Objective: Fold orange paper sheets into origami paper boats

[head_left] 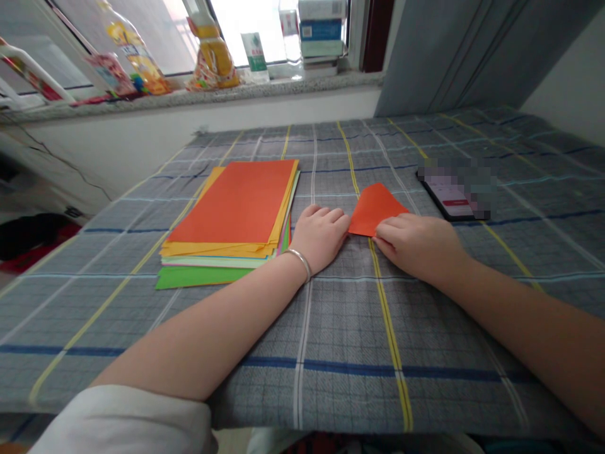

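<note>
Your forearms (pixel 217 334) cross the desk's near edge (pixel 350 400); right hand (pixel 418 246) pinches orange paper (pixel 377 207), left hand (pixel 321 234) curls at its corner, grip hidden.

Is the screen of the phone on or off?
On: the phone shows a pale, lit display with a red bar; part of it is pixelated.

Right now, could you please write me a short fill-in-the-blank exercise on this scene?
The left hand and right hand touch a small orange piece of ____.
The phone lies nearer the ____ hand.
The bangle circles the ____ wrist.
In the stack, the sheet jutting out at the near edge is ____.
Missing words: paper; right; left; green.
</note>
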Motion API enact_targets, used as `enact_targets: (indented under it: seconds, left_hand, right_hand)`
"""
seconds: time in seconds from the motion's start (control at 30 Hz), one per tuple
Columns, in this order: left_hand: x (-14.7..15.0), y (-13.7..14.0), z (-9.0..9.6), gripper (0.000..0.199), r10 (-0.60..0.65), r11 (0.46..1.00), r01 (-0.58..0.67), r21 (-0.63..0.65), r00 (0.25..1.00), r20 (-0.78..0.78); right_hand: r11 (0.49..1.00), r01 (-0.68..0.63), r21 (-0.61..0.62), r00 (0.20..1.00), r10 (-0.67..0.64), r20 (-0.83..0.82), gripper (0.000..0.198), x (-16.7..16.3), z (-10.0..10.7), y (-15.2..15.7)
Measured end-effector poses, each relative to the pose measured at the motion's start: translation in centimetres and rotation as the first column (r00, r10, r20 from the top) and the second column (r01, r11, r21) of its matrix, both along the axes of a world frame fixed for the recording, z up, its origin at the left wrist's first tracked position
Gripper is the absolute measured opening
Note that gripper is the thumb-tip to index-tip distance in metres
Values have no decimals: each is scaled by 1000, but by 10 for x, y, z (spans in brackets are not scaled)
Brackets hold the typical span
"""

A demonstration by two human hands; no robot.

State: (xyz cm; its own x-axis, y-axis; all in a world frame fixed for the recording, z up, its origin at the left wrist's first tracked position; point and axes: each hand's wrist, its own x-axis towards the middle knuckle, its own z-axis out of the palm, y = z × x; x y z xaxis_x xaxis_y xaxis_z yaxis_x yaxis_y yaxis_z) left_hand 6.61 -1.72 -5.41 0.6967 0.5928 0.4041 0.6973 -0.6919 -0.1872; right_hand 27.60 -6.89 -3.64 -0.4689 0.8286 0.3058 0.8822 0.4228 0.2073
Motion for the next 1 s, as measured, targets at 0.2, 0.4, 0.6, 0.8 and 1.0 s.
enact_targets:
  seconds: [0.2,0.4,0.6,0.8,1.0]
  left_hand:
    - [-1,0,0,19,26,1000,-26,8,1000,-7]
    - [-2,4,-1,16,173,967,-148,-209,979,111]
    - [-5,4,-3,20,240,914,-151,-377,950,199]
    - [-3,2,-3,25,229,915,-157,-373,960,158]
    - [-4,6,-7,17,278,896,-163,-414,931,236]
  right_hand:
    - [997,-80,-5,995,80,66,26,1,0,-1]
    - [996,-60,-73,998,61,18,37,15,2,5]
    - [982,147,-122,954,-173,-244,58,45,-28,37]
    - [971,163,-173,906,-217,-363,68,50,-37,50]
    - [900,151,-409,493,-427,-759,89,48,-32,52]
